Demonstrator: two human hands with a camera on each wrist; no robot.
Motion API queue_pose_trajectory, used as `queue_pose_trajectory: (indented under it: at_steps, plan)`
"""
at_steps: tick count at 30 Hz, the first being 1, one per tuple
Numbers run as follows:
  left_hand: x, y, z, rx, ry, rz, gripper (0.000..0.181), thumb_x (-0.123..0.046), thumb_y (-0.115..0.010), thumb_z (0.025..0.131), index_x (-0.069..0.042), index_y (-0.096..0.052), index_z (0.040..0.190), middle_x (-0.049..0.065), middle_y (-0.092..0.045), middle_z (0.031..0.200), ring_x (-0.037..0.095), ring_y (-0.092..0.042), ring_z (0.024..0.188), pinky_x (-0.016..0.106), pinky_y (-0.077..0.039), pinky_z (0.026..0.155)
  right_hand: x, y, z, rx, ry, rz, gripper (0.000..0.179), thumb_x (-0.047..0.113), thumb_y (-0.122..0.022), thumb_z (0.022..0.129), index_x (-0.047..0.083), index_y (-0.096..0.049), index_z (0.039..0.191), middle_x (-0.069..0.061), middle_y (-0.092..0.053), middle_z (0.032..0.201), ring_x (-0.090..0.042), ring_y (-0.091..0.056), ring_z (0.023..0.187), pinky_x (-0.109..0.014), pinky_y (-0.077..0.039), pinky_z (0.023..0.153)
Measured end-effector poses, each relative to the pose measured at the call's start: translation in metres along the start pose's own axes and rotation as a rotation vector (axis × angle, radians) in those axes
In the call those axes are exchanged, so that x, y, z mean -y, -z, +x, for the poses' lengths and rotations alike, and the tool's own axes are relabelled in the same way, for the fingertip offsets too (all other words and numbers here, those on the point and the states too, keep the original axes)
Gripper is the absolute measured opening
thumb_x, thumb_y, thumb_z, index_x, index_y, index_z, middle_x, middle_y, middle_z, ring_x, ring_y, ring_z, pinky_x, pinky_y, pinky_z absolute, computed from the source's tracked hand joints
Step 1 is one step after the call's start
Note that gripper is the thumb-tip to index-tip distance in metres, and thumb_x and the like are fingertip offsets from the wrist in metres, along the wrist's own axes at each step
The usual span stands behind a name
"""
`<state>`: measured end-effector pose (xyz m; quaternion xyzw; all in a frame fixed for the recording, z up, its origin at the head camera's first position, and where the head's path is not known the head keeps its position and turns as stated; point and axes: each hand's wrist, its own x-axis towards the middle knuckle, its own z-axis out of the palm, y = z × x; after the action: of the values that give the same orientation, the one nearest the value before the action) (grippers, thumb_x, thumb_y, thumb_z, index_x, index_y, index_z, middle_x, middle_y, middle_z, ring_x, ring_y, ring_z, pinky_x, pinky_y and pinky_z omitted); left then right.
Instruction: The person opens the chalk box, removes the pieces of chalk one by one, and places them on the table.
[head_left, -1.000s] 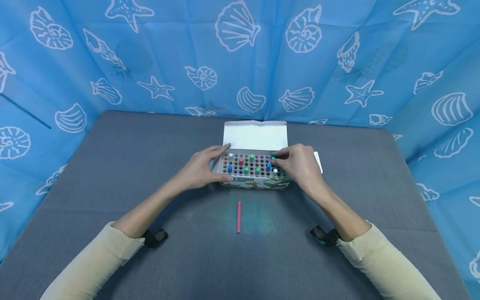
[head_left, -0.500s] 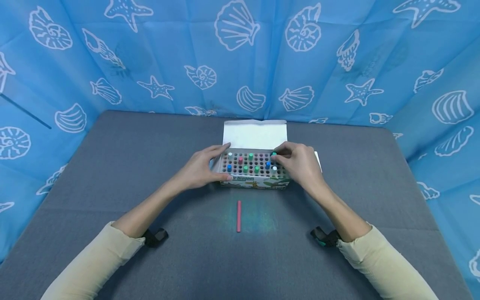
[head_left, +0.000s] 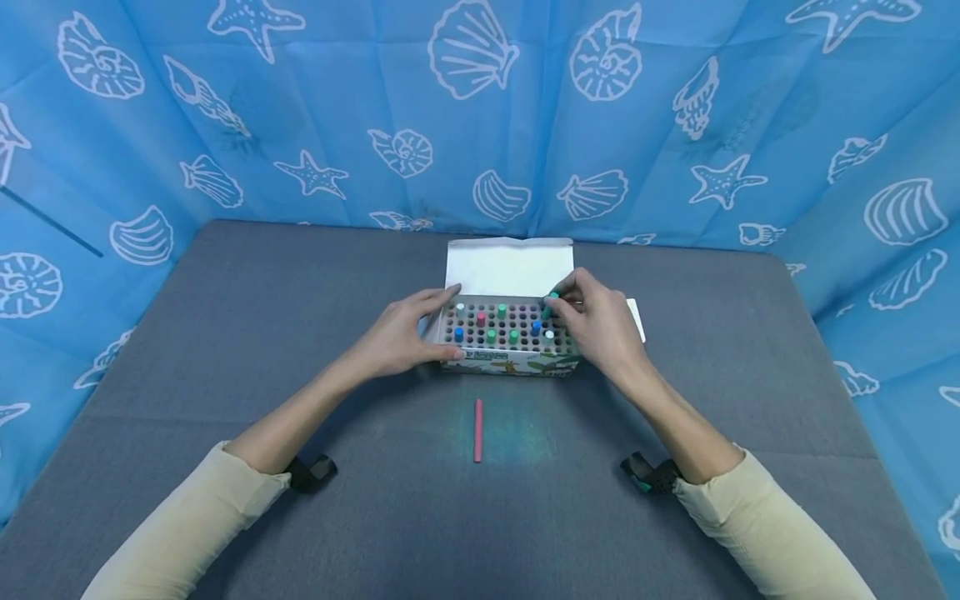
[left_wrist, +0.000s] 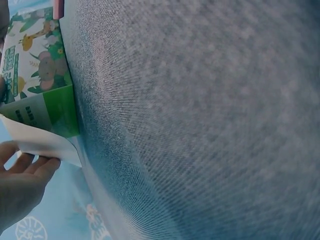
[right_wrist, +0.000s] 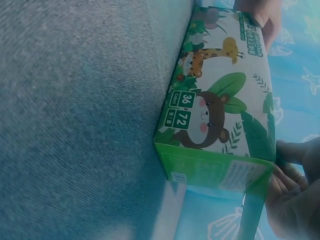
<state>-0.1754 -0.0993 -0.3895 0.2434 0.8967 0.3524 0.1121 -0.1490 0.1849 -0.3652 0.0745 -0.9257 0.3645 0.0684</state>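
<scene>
An opened printed box (head_left: 517, 364) of chalk stands at the middle of the table, its holed insert holding several white, pink, blue and green sticks. My left hand (head_left: 405, 335) grips the box's left end, thumb at the front edge and index finger at the back corner. In the left wrist view, its other fingers lie against a white side flap (left_wrist: 40, 140). Over the back right holes, my right hand (head_left: 600, 325) pinches a green chalk stick (head_left: 552, 302) between thumb and fingers; the stick leans, its lower end at the holes. The right wrist view hides that chalk behind the box wall.
A pink chalk stick (head_left: 477, 431) lies on the grey tablecloth (head_left: 360, 525) in front of the box. The white lid (head_left: 510, 267) is folded back behind it, and a white flap (head_left: 636, 319) sticks out at right. A blue shell-patterned curtain (head_left: 525, 125) hangs behind the table.
My right fingers have risen and drawn the green chalk stick upward, so more of it shows above the holes. The left hand has stayed on the box.
</scene>
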Motion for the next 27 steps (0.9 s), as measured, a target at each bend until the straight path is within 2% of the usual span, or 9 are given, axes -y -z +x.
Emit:
queue_pose_trajectory:
  at_steps: [7,15,20,27]
  plan:
    - [0.0008,0.0002,-0.0002,0.001,-0.004,-0.001,0.092,-0.041,-0.082,0.082,-0.023,-0.031,0.157,0.016,-0.036,0.156,0.039,-0.035,0.141,0.060,-0.034,0.110,-0.0027,0.0005,0.0023,-0.017,0.015,0.109,0.017,0.017,-0.065,0.098,0.003,-0.063,0.109,-0.014,-0.073,0.097,-0.024,-0.073,0.081,-0.037,-0.060,0.065]
    - [0.0014,-0.0004,0.0007,0.006,-0.010,0.009,0.093,-0.040,-0.082,0.082,-0.022,-0.030,0.157,0.016,-0.036,0.156,0.040,-0.036,0.140,0.060,-0.035,0.110,-0.0082,0.0006,0.0045,-0.153,0.084,0.158,0.020,0.018,-0.071,0.094,0.002,-0.071,0.106,-0.013,-0.074,0.095,-0.022,-0.074,0.082,-0.032,-0.060,0.071]
    - [0.0014,-0.0003,0.0005,0.002,-0.007,0.003,0.092,-0.040,-0.082,0.082,-0.022,-0.031,0.157,0.016,-0.036,0.156,0.039,-0.036,0.141,0.059,-0.034,0.110,-0.0072,0.0035,0.0072,-0.223,0.134,0.234,0.017,0.013,-0.072,0.092,0.000,-0.073,0.104,-0.013,-0.075,0.092,-0.024,-0.074,0.077,-0.024,-0.059,0.068]
    - [0.0006,-0.0005,0.0001,0.004,-0.001,-0.002,0.093,-0.040,-0.082,0.082,-0.023,-0.031,0.157,0.016,-0.036,0.156,0.039,-0.035,0.141,0.059,-0.034,0.111,-0.0012,0.0093,0.0045,-0.234,0.146,0.254,0.020,0.015,-0.073,0.092,0.000,-0.074,0.105,-0.012,-0.075,0.091,-0.023,-0.073,0.074,-0.021,-0.058,0.066]
